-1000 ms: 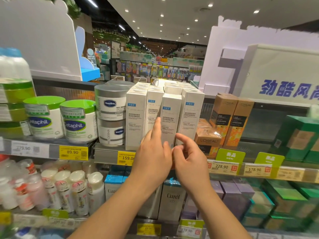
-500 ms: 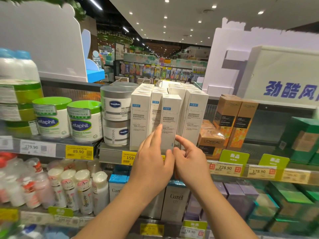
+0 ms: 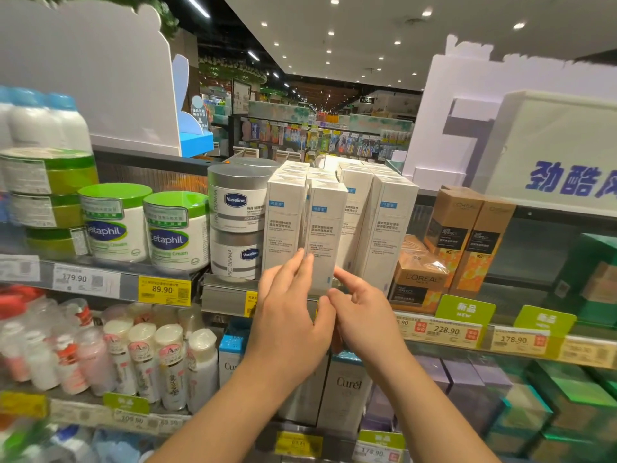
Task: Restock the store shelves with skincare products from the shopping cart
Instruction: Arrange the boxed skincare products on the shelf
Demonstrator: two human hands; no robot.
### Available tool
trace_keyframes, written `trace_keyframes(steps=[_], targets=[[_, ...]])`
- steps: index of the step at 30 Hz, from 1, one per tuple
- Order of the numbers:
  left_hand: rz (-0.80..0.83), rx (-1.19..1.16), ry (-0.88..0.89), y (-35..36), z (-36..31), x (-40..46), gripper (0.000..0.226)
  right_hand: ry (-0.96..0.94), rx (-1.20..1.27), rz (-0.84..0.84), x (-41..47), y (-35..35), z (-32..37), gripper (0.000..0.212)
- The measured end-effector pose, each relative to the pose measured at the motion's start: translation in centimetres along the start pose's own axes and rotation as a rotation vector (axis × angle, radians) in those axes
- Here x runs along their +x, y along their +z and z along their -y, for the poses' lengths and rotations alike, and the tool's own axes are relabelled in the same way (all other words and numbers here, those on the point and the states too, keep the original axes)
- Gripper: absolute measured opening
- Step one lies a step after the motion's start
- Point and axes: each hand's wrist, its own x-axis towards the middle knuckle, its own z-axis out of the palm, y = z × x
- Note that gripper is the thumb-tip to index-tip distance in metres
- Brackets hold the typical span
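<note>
1. The white box (image 3: 325,235) stands at the shelf (image 3: 227,292) front, just right of the Vaseline jars (image 3: 235,222), among matching boxes.
2. The left hand (image 3: 293,315) lays straight fingers on its lower face; the right hand (image 3: 364,315) touches its lower edge with extended fingers, probably squaring it.
3. Neither hand grasps anything.

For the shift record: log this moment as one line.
stage: aligning front white box on shelf | left hand: fingers on box | right hand: finger at its edge | neighbours: Vaseline jars
</note>
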Motion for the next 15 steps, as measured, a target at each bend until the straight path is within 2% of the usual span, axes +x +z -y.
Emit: trace_keyframes(steps=[5, 15], targets=[[-0.023, -0.07, -0.004, -0.4, 0.6, -0.1, 0.066, 0.003, 0.011, 0.063, 0.0, 0.3, 0.0, 0.054], [-0.012, -0.045, 0.0, -0.2, 1.5, -0.4, 0.066, 0.022, 0.06, 0.1, -0.6, 0.4, -0.5, 0.061]])
